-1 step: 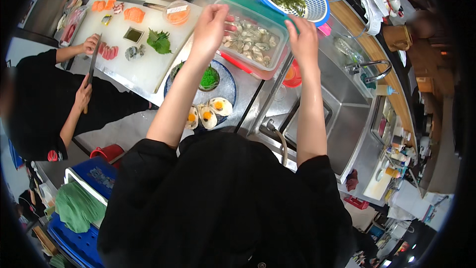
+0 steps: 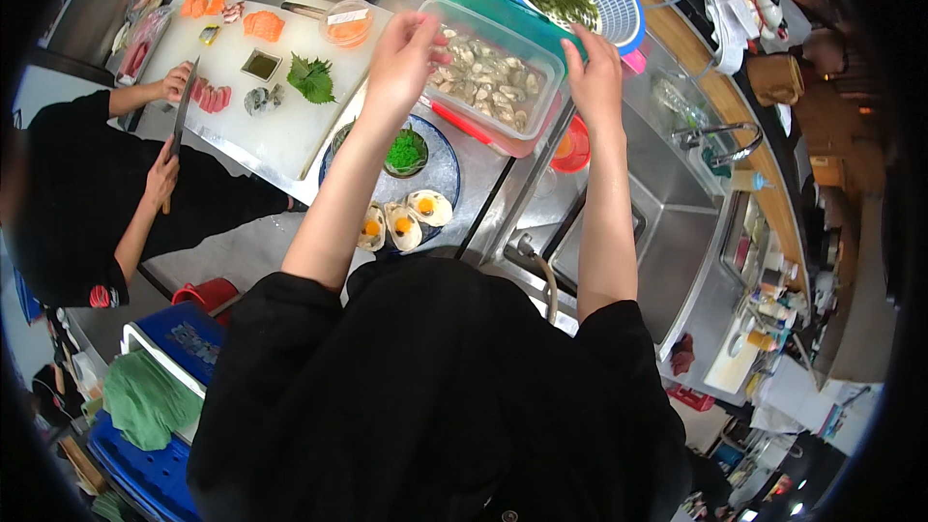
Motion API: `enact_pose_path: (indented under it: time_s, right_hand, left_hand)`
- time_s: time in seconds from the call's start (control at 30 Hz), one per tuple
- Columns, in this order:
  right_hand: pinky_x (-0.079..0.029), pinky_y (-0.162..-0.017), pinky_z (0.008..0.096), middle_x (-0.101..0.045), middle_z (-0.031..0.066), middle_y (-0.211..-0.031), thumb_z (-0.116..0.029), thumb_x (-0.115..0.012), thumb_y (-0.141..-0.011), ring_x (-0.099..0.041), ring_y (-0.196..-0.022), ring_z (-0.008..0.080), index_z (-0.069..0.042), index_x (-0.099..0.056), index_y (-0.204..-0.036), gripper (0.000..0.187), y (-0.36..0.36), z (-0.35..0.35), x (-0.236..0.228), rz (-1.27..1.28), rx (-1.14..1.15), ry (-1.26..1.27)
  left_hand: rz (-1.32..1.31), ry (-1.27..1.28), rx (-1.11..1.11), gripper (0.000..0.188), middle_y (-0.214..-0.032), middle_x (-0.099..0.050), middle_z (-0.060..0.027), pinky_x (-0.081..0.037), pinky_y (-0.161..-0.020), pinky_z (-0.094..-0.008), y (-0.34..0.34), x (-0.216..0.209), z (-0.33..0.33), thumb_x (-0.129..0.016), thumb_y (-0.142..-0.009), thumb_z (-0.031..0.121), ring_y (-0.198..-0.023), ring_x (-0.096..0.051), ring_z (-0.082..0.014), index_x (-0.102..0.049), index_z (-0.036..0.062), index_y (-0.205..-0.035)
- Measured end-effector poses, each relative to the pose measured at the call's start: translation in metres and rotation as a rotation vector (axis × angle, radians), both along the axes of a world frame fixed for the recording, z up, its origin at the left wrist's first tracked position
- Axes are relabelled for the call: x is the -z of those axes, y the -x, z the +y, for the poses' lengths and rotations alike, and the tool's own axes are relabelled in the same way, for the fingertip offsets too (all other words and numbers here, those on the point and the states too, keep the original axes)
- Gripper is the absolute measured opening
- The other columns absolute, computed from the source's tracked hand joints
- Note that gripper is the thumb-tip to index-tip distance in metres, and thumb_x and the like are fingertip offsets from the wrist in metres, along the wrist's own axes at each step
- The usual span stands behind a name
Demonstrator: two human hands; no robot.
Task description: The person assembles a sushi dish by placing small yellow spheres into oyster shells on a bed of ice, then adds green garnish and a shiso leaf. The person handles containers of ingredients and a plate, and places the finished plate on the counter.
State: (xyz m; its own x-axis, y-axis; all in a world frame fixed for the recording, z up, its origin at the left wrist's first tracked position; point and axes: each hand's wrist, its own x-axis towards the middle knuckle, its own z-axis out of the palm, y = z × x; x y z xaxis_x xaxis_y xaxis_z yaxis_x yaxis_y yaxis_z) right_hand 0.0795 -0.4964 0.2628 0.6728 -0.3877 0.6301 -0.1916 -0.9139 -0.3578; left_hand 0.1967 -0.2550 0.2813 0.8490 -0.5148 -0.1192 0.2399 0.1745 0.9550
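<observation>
A clear plastic container [image 2: 488, 87] of shucked oysters in liquid stands at the far middle of the counter. Its green lid [image 2: 503, 17] leans tilted along the container's far edge. My right hand [image 2: 594, 77] grips the lid's right end between thumb and fingers. My left hand [image 2: 404, 53] is at the container's left end, fingers slightly curled and apart; I cannot tell whether they touch the rim. Under my left forearm lies a blue plate [image 2: 445, 159] with a bowl of bright green roe [image 2: 406, 150] and several filled oyster shells [image 2: 403, 227].
A blue-and-white colander [image 2: 619, 5] of sea grapes stands behind the lid. To the right is a steel sink [image 2: 677, 222] with a tap [image 2: 744, 140]. At left a co-worker holds a long knife [image 2: 182, 106] over a white cutting board [image 2: 300, 126] with sliced fish.
My left hand has shifted slightly left relative to the container. The right hand and lid look almost the same, and the whole view has moved a little.
</observation>
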Motion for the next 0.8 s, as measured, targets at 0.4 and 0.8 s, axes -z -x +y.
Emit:
enact_pose_path:
  time_s: [0.4,0.8]
  right_hand:
    - [-0.051,-0.091,0.0483,-0.070,0.0225,-0.101,-0.011,-0.066,-0.079,-0.067,-0.105,0.0399,-0.004,-0.068,-0.105,0.026,-0.045,0.066,0.063,0.891,-0.032,-0.087]
    - [-0.048,-0.055,0.0216,-0.064,-0.0006,-0.084,-0.002,-0.068,-0.086,-0.063,-0.064,0.0084,-0.007,-0.063,-0.093,0.010,-0.017,0.052,0.004,0.620,-0.304,-1.008]
  left_hand:
    - [0.240,-0.217,-0.101,0.017,-0.086,-0.060,0.0010,-0.039,-0.062,-0.0207,0.128,0.087,0.210,-0.052,-0.105,0.021,-0.070,-0.053,-0.0058,-0.060,0.0068,-0.110]
    - [0.180,-0.323,-0.195,0.016,-0.089,-0.061,-0.0016,-0.042,-0.065,-0.0219,0.130,0.108,0.244,-0.054,-0.103,0.017,-0.073,-0.056,-0.0075,-0.060,0.0036,-0.111]
